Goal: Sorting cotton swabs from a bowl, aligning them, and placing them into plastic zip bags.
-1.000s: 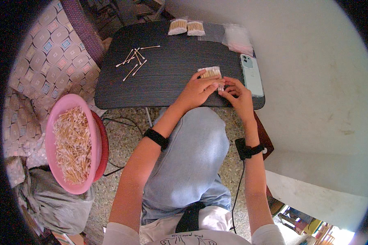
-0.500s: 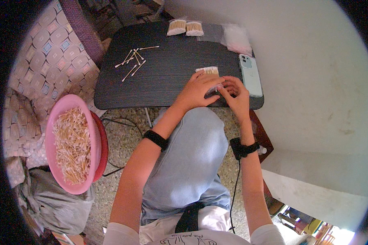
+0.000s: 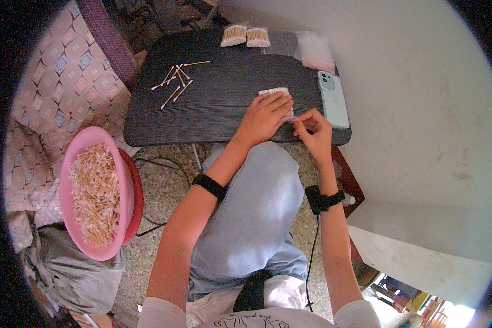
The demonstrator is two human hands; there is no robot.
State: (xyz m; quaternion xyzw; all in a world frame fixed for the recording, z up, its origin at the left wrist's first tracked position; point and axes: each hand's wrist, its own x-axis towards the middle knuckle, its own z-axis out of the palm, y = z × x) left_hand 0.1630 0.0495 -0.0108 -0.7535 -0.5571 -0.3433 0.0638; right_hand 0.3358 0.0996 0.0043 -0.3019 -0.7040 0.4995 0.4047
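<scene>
A clear plastic bag of cotton swabs (image 3: 273, 91) lies on the dark table near its front edge. My left hand (image 3: 264, 117) rests flat over it with the fingers stretched out, covering most of the packed swabs. At the bag's near right corner, my right hand (image 3: 315, 133) pinches the loose plastic edge between thumb and forefinger. Whether that edge is sealed cannot be made out. Several loose cotton swabs (image 3: 177, 82) are scattered on the table's left part.
Two filled swab bags (image 3: 246, 36) sit at the table's far edge, beside flat clear bags (image 3: 314, 50). A phone (image 3: 333, 101) lies at the right edge, by the wall. Left of the table, a pink basin (image 3: 66, 202) holds a heap of swabs.
My left hand has flattened over the bag, its fingers closer together. My right hand has drawn slightly away from it, still pinching the plastic edge, which now shows between the hands.
</scene>
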